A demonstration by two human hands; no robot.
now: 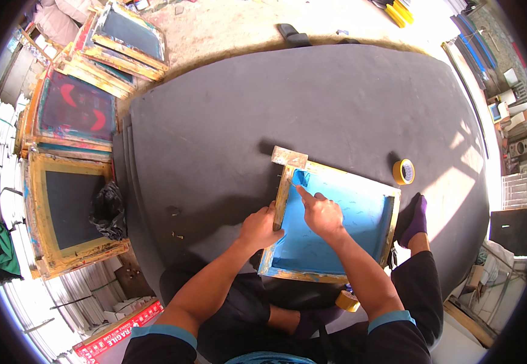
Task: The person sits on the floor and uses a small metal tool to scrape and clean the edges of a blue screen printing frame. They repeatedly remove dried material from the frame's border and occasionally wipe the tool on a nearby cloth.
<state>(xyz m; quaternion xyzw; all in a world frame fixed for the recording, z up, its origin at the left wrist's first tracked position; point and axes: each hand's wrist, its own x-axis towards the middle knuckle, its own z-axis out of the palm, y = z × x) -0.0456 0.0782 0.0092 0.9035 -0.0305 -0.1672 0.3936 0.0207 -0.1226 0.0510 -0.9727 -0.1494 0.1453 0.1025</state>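
Observation:
A screen-printing frame (392,227) with painted, stained wooden sides and blue mesh rests tilted in front of me, over my lap. My left hand (261,229) is closed round its left wooden side. Over the mesh, my right hand (323,213) stretches its index finger to the upper left corner, with its other fingers curled. The fingertip meets the mesh beside a darker blue patch (301,178). I see nothing held in this hand. At the frame's far left corner sits a worn wooden block (289,157); whether it is fixed there I cannot tell.
Dark sheets (227,103) lie stacked beneath me. One yellow tape roll (403,171) stands to the right, another tape roll (347,301) by my lap. More printing frames (75,109) lean at the left, with a black plastic bag (108,211). My socked foot (416,219) is right of the frame.

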